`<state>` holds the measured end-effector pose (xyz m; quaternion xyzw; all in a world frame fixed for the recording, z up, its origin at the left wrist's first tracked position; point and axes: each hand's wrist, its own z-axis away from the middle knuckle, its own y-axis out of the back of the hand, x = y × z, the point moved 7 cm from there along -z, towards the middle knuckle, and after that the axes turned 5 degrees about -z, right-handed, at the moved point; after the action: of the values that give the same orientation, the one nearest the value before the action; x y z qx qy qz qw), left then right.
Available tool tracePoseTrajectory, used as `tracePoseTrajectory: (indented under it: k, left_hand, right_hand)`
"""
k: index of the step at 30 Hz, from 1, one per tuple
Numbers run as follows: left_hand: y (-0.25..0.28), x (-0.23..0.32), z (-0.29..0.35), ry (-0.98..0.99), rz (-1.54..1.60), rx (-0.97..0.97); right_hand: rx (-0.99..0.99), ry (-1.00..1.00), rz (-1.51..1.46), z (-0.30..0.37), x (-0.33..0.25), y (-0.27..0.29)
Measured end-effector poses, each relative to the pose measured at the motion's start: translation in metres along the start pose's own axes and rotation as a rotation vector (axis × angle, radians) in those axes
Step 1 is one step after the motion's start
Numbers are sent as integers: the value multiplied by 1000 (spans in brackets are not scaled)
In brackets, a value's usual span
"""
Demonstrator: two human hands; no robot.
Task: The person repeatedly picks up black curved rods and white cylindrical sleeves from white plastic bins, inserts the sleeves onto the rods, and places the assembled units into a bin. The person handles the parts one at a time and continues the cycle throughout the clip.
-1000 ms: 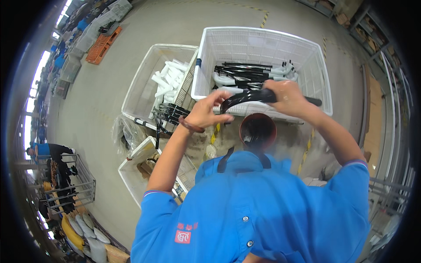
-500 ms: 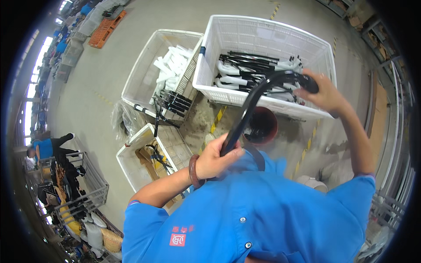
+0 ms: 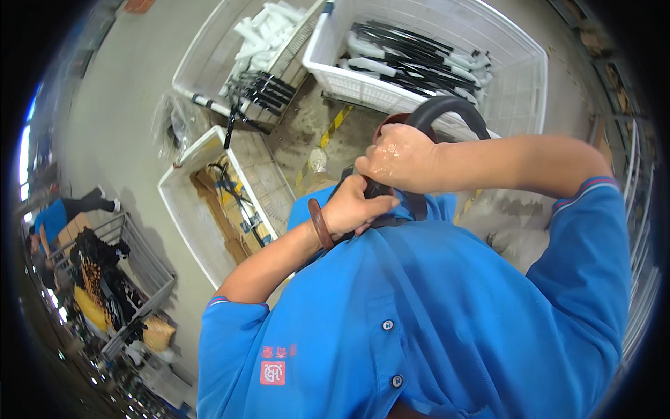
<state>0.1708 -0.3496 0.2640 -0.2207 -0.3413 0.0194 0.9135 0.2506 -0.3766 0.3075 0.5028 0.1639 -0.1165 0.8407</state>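
We have the black tube (image 3: 450, 105) in front of our shirt (image 3: 447, 293), our right hand (image 3: 401, 159) clasped round it below the bend, our left hand (image 3: 354, 207) wrapped about its lower end. Beyond, black rods (image 3: 408, 59) lie in a white crate (image 3: 516, 91).

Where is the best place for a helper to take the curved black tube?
Probably the exposed bend of the curved black tube, from the far side, fingers wrapped over its top: this arch stands clear beyond the right hand, while the left hand also crowds its nearer part.
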Motion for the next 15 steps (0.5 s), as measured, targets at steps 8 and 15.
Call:
tracePoseTrajectory:
  k: [8, 15]
  left_hand:
    - [134, -21, 33, -55, 397, 147]
    - [352, -147, 97, 5, 144, 894]
  right_hand:
    - [759, 209, 318, -100, 61, 75]
    - [858, -351, 38, -142, 222, 23]
